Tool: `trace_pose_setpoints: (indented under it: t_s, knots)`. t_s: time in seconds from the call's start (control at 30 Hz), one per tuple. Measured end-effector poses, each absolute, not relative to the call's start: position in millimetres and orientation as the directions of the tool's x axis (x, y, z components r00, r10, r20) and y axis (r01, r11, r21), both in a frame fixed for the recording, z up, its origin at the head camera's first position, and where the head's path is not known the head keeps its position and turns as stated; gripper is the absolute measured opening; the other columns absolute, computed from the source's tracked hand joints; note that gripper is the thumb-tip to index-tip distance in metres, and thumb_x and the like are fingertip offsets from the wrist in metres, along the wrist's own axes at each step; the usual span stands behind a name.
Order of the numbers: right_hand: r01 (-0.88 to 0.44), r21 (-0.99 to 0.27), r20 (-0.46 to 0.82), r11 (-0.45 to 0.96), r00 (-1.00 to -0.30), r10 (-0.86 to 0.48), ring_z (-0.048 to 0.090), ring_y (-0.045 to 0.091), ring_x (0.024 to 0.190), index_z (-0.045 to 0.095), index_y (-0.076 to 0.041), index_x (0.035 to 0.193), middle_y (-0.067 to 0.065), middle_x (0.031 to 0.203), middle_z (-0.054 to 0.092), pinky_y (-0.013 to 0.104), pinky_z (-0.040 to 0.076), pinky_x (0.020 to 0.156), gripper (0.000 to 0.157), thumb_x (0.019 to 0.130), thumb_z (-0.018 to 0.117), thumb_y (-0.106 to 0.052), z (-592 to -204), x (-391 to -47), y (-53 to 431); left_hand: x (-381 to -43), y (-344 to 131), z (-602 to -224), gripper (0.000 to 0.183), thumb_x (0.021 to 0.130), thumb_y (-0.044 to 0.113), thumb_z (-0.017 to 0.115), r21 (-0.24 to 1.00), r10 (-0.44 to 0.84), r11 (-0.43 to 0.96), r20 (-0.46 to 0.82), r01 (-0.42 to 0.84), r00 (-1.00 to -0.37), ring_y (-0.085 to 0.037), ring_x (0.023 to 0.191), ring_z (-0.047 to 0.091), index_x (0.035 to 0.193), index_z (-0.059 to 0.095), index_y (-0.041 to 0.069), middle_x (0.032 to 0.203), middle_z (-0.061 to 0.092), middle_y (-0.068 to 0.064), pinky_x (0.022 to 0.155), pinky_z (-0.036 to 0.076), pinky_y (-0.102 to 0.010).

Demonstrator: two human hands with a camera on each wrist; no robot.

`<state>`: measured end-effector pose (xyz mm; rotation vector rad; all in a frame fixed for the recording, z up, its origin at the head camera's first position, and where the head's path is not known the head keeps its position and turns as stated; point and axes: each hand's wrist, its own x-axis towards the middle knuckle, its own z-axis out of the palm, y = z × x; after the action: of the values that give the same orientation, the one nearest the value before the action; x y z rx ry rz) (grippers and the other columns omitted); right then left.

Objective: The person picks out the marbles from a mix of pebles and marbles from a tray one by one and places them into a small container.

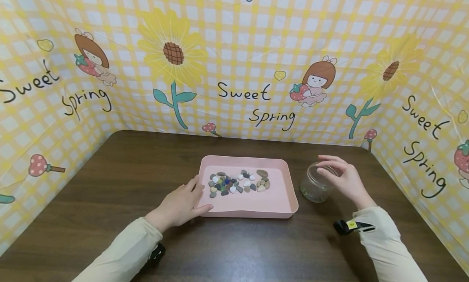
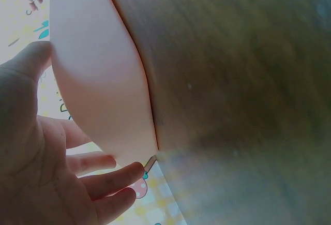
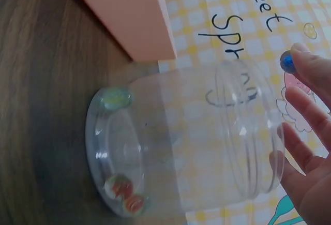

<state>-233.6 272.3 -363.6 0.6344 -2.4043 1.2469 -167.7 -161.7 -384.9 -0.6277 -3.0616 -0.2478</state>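
Note:
A pink tray (image 1: 253, 204) holds several small stones and marbles (image 1: 225, 184) in a loose cluster. At its left end my left hand (image 1: 179, 202) rests on the rim, fingers loosely extended and thumb by the front left corner. To the right of the tray stands a clear open jar (image 1: 315, 190); in the right wrist view a green marble (image 3: 116, 99) and reddish marbles (image 3: 120, 186) lie at its bottom. My right hand (image 1: 344, 180) is over the jar's mouth. It pinches a blue marble (image 3: 287, 62) at the fingertips, with the other fingers close by the jar's rim.
Beneath everything is a dark wooden table (image 1: 234, 249). A yellow checked cloth (image 1: 234, 50) with printed flowers and figures walls it in at the back and both sides. A black wrist strap (image 1: 344, 227) sits on the right sleeve.

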Motion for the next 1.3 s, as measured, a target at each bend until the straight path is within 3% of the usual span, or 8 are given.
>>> trace_pose_setpoints:
  t_s: [0.17, 0.53, 0.63, 0.73, 0.83, 1.3]
  knots:
    - [-0.523, -0.67, 0.521, 0.527, -0.837, -0.168, 0.049, -0.018, 0.106, 0.069, 0.005, 0.095, -0.035, 0.11, 0.052, -0.001, 0.036, 0.089, 0.015, 0.081, 0.068, 0.001, -368.9, -233.2, 278.1, -167.0, -161.5, -384.5, 0.074, 0.088, 0.057, 0.049, 0.152, 0.391, 0.908, 0.03, 0.391, -0.92, -0.04, 0.123, 0.05, 0.128, 0.052, -0.004, 0.143, 0.037, -0.029, 0.102, 0.041, -0.05]
    - [-0.405, -0.689, 0.44, 0.601, -0.893, -0.098, 0.045, -0.021, 0.101, 0.067, 0.005, 0.099, -0.037, 0.107, 0.047, -0.001, 0.036, 0.086, 0.024, 0.087, 0.065, -0.015, -376.1, -228.8, 286.5, -166.8, -161.1, -384.4, 0.074, 0.088, 0.058, 0.049, 0.159, 0.383, 0.911, 0.013, 0.38, -0.924, -0.041, 0.123, 0.049, 0.13, 0.051, -0.003, 0.144, 0.035, -0.029, 0.101, 0.041, -0.05]
    - [-0.368, -0.69, 0.41, 0.624, -0.908, -0.082, 0.045, -0.022, 0.097, 0.066, 0.006, 0.1, -0.026, 0.11, 0.052, 0.0, 0.038, 0.083, 0.026, 0.088, 0.064, -0.018, -377.7, -228.0, 286.6, -166.7, -161.0, -384.3, 0.075, 0.088, 0.058, 0.048, 0.16, 0.381, 0.912, 0.007, 0.377, -0.925, -0.041, 0.123, 0.049, 0.13, 0.051, -0.004, 0.145, 0.035, -0.028, 0.101, 0.041, -0.051]
    - [-0.337, -0.685, 0.385, 0.646, -0.92, -0.073, 0.044, -0.023, 0.093, 0.066, 0.006, 0.101, 0.0, 0.117, 0.061, 0.001, 0.038, 0.078, 0.027, 0.089, 0.063, -0.018, -377.8, -227.3, 286.4, -166.7, -161.0, -384.3, 0.075, 0.088, 0.058, 0.048, 0.159, 0.379, 0.913, 0.003, 0.375, -0.925, -0.041, 0.124, 0.049, 0.13, 0.051, -0.004, 0.145, 0.035, -0.028, 0.101, 0.041, -0.051]
    - [-0.309, -0.687, 0.359, 0.657, -0.931, -0.063, 0.042, -0.024, 0.09, 0.065, 0.005, 0.101, 0.024, 0.122, 0.058, 0.0, 0.038, 0.075, 0.026, 0.09, 0.061, -0.018, -377.4, -226.8, 286.8, -166.5, -160.8, -384.3, 0.075, 0.088, 0.058, 0.048, 0.163, 0.378, 0.913, 0.002, 0.373, -0.926, -0.041, 0.124, 0.048, 0.13, 0.05, -0.004, 0.145, 0.035, -0.028, 0.102, 0.041, -0.051]
    - [-0.258, -0.673, 0.318, 0.693, -0.947, -0.044, 0.042, -0.024, 0.079, 0.064, 0.009, 0.098, 0.029, 0.11, 0.062, 0.002, 0.038, 0.068, 0.022, 0.09, 0.058, -0.011, -377.0, -224.9, 288.8, -166.5, -161.4, -384.7, 0.075, 0.088, 0.058, 0.048, 0.17, 0.378, 0.912, 0.009, 0.374, -0.926, -0.042, 0.122, 0.05, 0.13, 0.05, -0.004, 0.145, 0.035, -0.029, 0.1, 0.042, -0.051]
